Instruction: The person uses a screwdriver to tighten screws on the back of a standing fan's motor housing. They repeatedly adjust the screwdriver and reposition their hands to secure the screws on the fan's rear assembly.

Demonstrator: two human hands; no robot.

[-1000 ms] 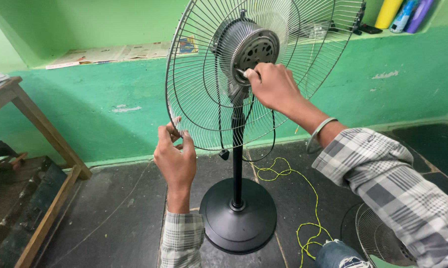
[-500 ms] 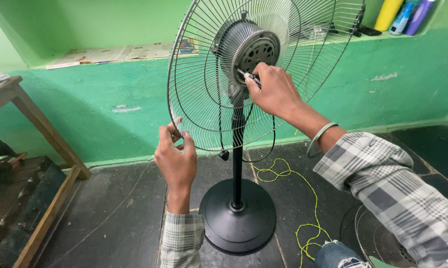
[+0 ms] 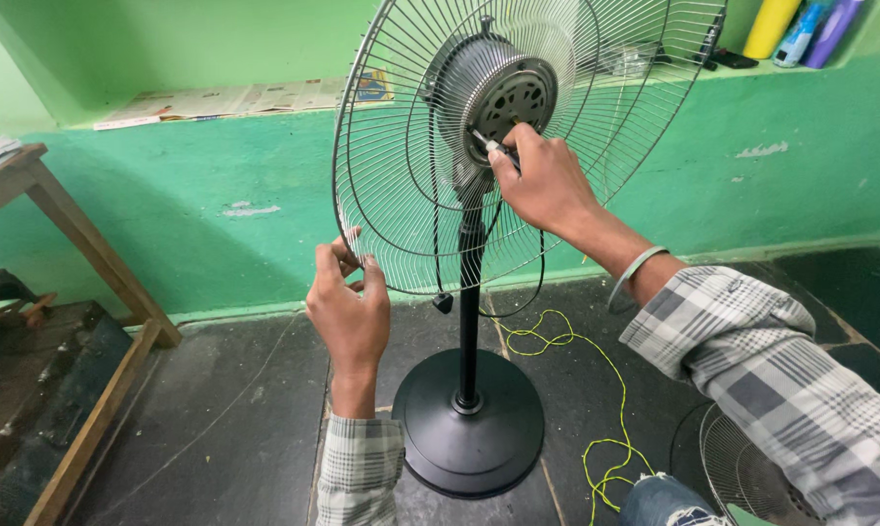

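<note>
Pedestal fan (image 3: 471,321) is stood upright on dark floor (image 3: 225,429), centre frame, round black base (image 3: 469,424) at 6 o'clock, wire guard (image 3: 401,175) filling 12 o'clock. Lower rim of guard at 8 o'clock is pinched by left hand (image 3: 350,310), fingers (image 3: 372,278) closed on the wires. Right hand (image 3: 545,180) is pressed against motor housing (image 3: 503,97) at guard centre; a small slim tool (image 3: 484,141) is clamped between its fingers, tip on the housing face. Metal bangle (image 3: 635,278) is worn on right wrist.

Open floor is seen at 7–8 o'clock, between base and wooden worktop (image 3: 31,195) at 9 o'clock. Green wall (image 3: 216,205) is close behind the guard. Yellow cord (image 3: 596,390) is coiled on floor at 5 o'clock, just beside base. A second wire guard (image 3: 742,472) is partly seen at 4 o'clock, cut by frame edge.

Wall ledge: newspapers (image 3: 235,97) at 11 o'clock, bottles (image 3: 800,29) at 1 o'clock, contents cannot be told.
</note>
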